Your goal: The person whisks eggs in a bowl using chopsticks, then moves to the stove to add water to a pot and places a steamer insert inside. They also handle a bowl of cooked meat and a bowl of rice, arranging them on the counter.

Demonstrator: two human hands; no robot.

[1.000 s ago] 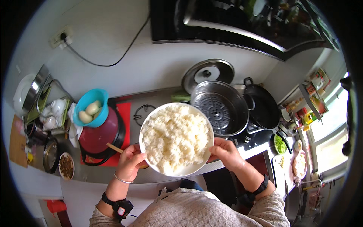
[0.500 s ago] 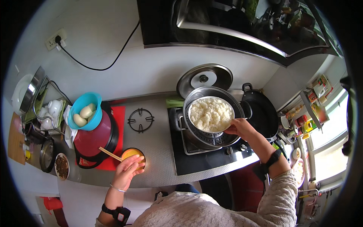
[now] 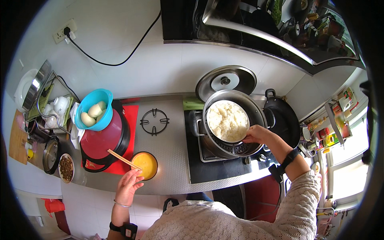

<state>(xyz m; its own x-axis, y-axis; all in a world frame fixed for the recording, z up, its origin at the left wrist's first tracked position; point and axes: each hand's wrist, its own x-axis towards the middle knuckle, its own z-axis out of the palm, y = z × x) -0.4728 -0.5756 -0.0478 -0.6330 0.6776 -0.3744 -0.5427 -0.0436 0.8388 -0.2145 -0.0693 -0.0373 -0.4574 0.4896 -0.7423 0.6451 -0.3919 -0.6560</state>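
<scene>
At the right, a bowl of white rice [image 3: 227, 120] sits in a metal steamer pot [image 3: 259, 109] on the black stove. My right hand [image 3: 256, 135] grips the bowl's lower right rim, fingers closed on it. Perforated steamer metal shows below the bowl. On the counter to the left is a bowl of yellow liquid [image 3: 147, 165], which looks like beaten egg. A pair of chopsticks [image 3: 120, 157] reaches from its rim toward the red lid. My left hand [image 3: 129, 185] is just below the bowl, fingers apart, close to the chopsticks' end, holding nothing that I can see.
Left of the egg bowl, a blue basket of peeled, pale round vegetables [image 3: 109, 96] stands on a red-lidded pan [image 3: 100, 142]. A pot lid [image 3: 245, 78] leans behind the steamer; a black wok [image 3: 286, 120] stands right of it. A loose burner ring [image 3: 154, 122] lies mid-counter.
My left hand has drawn back from over the egg bowl, uncovering it. My right hand keeps hold of the rice bowl, which has shifted slightly left within the pot. The whole view has shifted a little.
</scene>
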